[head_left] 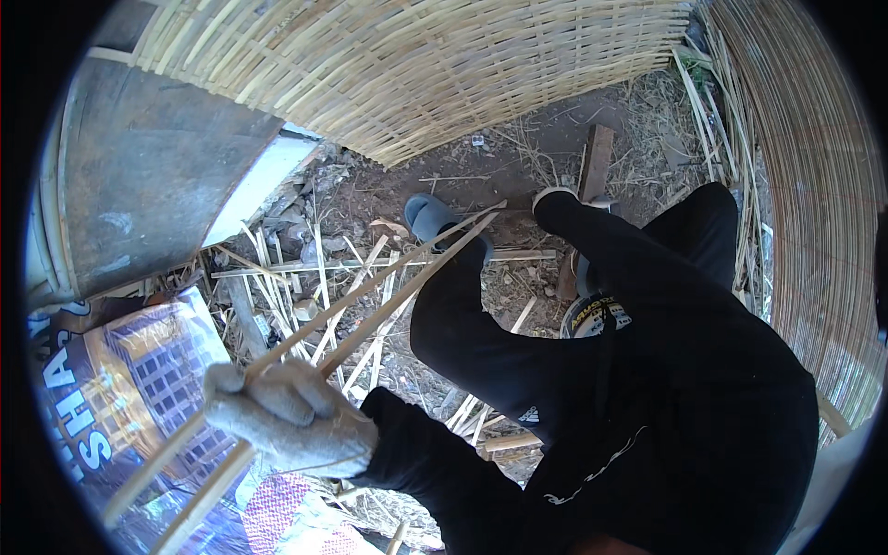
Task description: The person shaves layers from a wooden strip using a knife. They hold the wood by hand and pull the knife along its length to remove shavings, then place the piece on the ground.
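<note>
My left hand [291, 416], in a pale work glove, is closed round two long split bamboo strips [398, 301]. They run from the lower left up to the middle, where their far ends come close together near my right sleeve. Whether they join there I cannot tell. Of my right hand [553, 192] only a pale edge shows beyond the black sleeve; its fingers are hidden. It is near the strips' far ends and a brown wooden block [597, 162] on the ground.
A woven bamboo panel [444, 69] spans the top. Thin sticks form a screen [819, 185] at right. Cut strips [379, 338] litter the dirt. A printed sheet [157, 370] lies at left below a board [157, 176]. My slippered foot [428, 217] and a tub [592, 316] are near the middle.
</note>
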Demonstrator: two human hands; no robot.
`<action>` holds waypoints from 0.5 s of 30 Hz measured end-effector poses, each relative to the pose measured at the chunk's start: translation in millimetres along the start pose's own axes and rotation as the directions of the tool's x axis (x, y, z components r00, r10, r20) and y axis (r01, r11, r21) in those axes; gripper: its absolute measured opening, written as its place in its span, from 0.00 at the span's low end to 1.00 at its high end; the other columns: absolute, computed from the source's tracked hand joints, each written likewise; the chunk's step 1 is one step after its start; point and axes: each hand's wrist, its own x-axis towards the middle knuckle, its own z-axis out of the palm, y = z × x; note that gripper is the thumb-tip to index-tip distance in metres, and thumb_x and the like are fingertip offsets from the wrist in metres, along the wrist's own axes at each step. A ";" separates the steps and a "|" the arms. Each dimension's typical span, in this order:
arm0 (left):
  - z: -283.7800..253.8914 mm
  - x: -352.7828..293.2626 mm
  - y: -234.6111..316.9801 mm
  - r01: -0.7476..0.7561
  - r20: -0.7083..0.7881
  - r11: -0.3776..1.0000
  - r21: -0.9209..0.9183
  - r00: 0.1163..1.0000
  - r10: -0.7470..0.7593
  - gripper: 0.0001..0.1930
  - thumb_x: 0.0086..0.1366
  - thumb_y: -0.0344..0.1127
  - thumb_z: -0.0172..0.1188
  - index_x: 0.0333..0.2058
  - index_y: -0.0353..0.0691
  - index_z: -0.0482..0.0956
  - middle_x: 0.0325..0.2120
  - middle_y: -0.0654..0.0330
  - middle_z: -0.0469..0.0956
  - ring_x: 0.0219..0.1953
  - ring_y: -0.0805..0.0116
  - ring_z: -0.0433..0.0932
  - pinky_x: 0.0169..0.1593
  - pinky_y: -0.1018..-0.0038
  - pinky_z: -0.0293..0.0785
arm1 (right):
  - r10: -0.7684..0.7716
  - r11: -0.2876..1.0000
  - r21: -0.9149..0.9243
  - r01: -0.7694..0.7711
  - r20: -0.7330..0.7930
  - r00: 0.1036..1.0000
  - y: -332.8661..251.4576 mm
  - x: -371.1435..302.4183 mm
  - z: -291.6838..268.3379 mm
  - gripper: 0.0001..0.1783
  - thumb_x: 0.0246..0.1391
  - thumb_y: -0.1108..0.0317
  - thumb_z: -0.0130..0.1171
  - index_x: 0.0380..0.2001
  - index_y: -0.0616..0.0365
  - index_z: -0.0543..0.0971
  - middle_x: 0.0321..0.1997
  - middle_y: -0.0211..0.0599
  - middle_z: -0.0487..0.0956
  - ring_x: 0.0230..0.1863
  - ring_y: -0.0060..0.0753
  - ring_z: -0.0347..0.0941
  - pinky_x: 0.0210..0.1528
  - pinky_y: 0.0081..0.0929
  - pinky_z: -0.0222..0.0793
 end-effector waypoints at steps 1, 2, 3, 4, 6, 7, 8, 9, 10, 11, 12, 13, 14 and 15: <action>-12.1 2.5 0.8 0.041 0.007 0.989 -0.142 0.999 -0.040 0.15 0.77 0.38 0.36 0.38 0.32 0.66 0.10 0.74 0.49 0.08 0.85 0.44 0.09 0.84 0.41 | -0.001 1.000 0.006 0.001 -0.018 1.000 -5.8 4.5 -3.6 0.16 0.55 0.65 0.49 0.39 0.54 0.85 0.41 0.44 0.84 0.44 0.47 0.81 0.44 0.44 0.77; -21.4 3.3 4.3 0.092 0.021 0.956 -0.280 0.996 -0.089 0.15 0.77 0.38 0.36 0.38 0.32 0.66 0.10 0.74 0.49 0.08 0.85 0.43 0.09 0.84 0.41 | -0.021 1.000 0.000 0.021 -0.019 1.000 -14.9 0.7 -10.7 0.16 0.55 0.65 0.49 0.39 0.54 0.85 0.41 0.45 0.84 0.44 0.47 0.81 0.43 0.44 0.77; -18.8 3.2 4.8 0.093 0.022 0.956 -0.278 0.996 -0.090 0.15 0.77 0.38 0.36 0.38 0.32 0.66 0.10 0.74 0.49 0.08 0.85 0.43 0.09 0.84 0.41 | -0.058 0.998 -0.026 0.058 0.001 0.998 -15.4 1.5 -21.2 0.17 0.56 0.65 0.48 0.41 0.56 0.85 0.41 0.46 0.84 0.44 0.48 0.82 0.44 0.48 0.76; -13.5 3.0 5.7 0.093 -0.010 0.981 -0.169 0.995 -0.097 0.16 0.77 0.39 0.36 0.39 0.31 0.67 0.10 0.74 0.50 0.08 0.85 0.44 0.09 0.84 0.42 | -0.060 0.998 -0.025 0.060 0.001 0.998 -22.5 -2.0 -27.2 0.17 0.56 0.65 0.48 0.41 0.56 0.85 0.41 0.46 0.84 0.44 0.48 0.82 0.44 0.48 0.76; 4.6 2.7 13.6 0.106 -0.122 0.988 0.112 0.988 -0.092 0.16 0.77 0.39 0.39 0.42 0.30 0.68 0.10 0.73 0.53 0.08 0.86 0.46 0.10 0.84 0.41 | -0.049 0.983 -0.168 0.076 0.159 0.986 -21.4 3.8 -37.6 0.18 0.59 0.62 0.50 0.47 0.51 0.83 0.54 0.40 0.80 0.56 0.43 0.76 0.52 0.53 0.72; 5.9 5.1 18.4 0.094 -0.123 0.990 0.103 0.989 -0.081 0.16 0.77 0.39 0.39 0.42 0.30 0.68 0.10 0.73 0.53 0.08 0.86 0.46 0.10 0.84 0.41 | -0.018 0.997 0.082 0.013 0.054 0.998 -19.3 -5.4 -34.2 0.17 0.59 0.62 0.51 0.48 0.50 0.83 0.54 0.39 0.80 0.56 0.44 0.76 0.50 0.57 0.72; 6.9 8.0 18.2 0.029 -0.179 0.999 0.044 0.984 -0.020 0.14 0.76 0.38 0.42 0.42 0.31 0.69 0.10 0.73 0.54 0.08 0.87 0.48 0.09 0.85 0.42 | 0.001 0.996 0.086 -0.004 0.035 0.999 -4.1 -4.0 -33.2 0.17 0.59 0.62 0.51 0.48 0.50 0.83 0.54 0.39 0.80 0.56 0.44 0.76 0.50 0.57 0.72; -4.8 16.0 25.5 -0.046 -0.241 0.999 0.011 0.969 0.047 0.12 0.75 0.36 0.44 0.42 0.32 0.69 0.10 0.73 0.55 0.08 0.87 0.50 0.08 0.85 0.42 | -0.020 0.998 0.067 0.017 0.049 0.999 -3.6 -5.0 -32.5 0.17 0.58 0.62 0.51 0.46 0.50 0.84 0.52 0.39 0.81 0.54 0.44 0.77 0.49 0.55 0.73; -41.7 25.3 23.2 -0.056 0.128 0.955 -0.292 0.987 0.097 0.12 0.75 0.37 0.44 0.42 0.32 0.70 0.10 0.72 0.56 0.08 0.87 0.51 0.07 0.85 0.45 | -0.007 0.999 0.048 0.004 0.070 0.998 14.8 -10.5 -26.0 0.17 0.57 0.62 0.52 0.45 0.50 0.84 0.51 0.39 0.81 0.53 0.45 0.78 0.49 0.53 0.73; -54.5 31.2 44.8 0.030 0.181 0.928 -0.371 0.983 0.040 0.13 0.76 0.38 0.43 0.41 0.32 0.70 0.09 0.72 0.56 0.08 0.87 0.51 0.07 0.85 0.46 | -0.041 0.999 0.026 0.039 0.091 0.995 11.7 -14.0 -24.9 0.16 0.56 0.62 0.53 0.44 0.50 0.85 0.49 0.39 0.82 0.51 0.45 0.78 0.48 0.51 0.74; -56.7 36.5 57.8 0.136 0.251 0.879 -0.457 0.968 -0.020 0.15 0.76 0.38 0.42 0.40 0.31 0.70 0.09 0.72 0.56 0.08 0.86 0.51 0.06 0.84 0.47 | -0.047 0.999 0.005 0.046 0.116 0.992 19.2 -20.6 -20.9 0.16 0.56 0.62 0.53 0.43 0.50 0.85 0.48 0.39 0.83 0.50 0.45 0.79 0.47 0.49 0.75; -59.7 40.4 54.4 0.175 0.300 0.861 -0.477 0.953 -0.027 0.17 0.77 0.40 0.39 0.41 0.30 0.69 0.09 0.71 0.57 0.07 0.86 0.51 0.06 0.84 0.48 | -0.051 0.998 -0.016 0.054 0.141 0.989 25.7 -25.7 -17.9 0.15 0.55 0.62 0.54 0.41 0.50 0.86 0.46 0.40 0.83 0.49 0.45 0.80 0.47 0.47 0.75; -61.6 48.8 71.2 0.162 0.306 0.864 -0.477 0.952 -0.010 0.17 0.77 0.40 0.39 0.41 0.30 0.69 0.09 0.71 0.57 0.07 0.86 0.51 0.06 0.84 0.48 | -0.056 0.998 -0.005 0.057 0.125 0.991 22.2 -27.4 -25.0 0.15 0.55 0.62 0.54 0.41 0.50 0.86 0.46 0.40 0.83 0.49 0.45 0.80 0.47 0.47 0.75; -61.6 55.0 88.9 0.063 0.126 0.913 -0.403 0.992 -0.013 0.18 0.77 0.41 0.38 0.42 0.29 0.68 0.09 0.71 0.57 0.07 0.85 0.50 0.06 0.84 0.49 | -0.039 0.985 -0.160 0.062 0.143 0.989 24.5 -25.1 -36.2 0.15 0.53 0.61 0.57 0.41 0.51 0.86 0.45 0.39 0.84 0.46 0.45 0.81 0.44 0.47 0.76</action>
